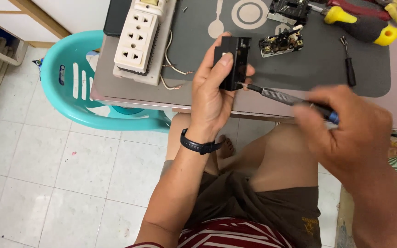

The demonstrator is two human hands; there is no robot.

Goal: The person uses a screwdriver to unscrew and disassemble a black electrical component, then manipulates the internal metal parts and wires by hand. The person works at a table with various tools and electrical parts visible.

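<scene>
Black plastic, a small rectangular switch housing (232, 62), sits pinched in my left hand (212, 98), thumb along its face and fingers curled behind, lifted just clear of the near table edge so its side opening faces my other hand. My right hand (345, 133) is closed around a slim screwdriver with a knurled metal shaft and blue handle (290, 98), its tip touching the housing's lower right side; the hand is blurred, so I cannot tell the exact finger placement. Raised like this, the housing is steadied against the tool's push. On the dark grey work mat (318, 69) lies a loose beige-and-black switch mechanism (282, 43), apparently out of a casing, beside a small black screwdriver (348, 64) and yellow-and-black tool handles (359, 25) at the far right. A cream multi-socket power strip (138, 39) rests at the mat's left, bare wire ends (175, 69) curling from under it. A turquoise plastic chair (76, 87) stands below the table's left corner.
</scene>
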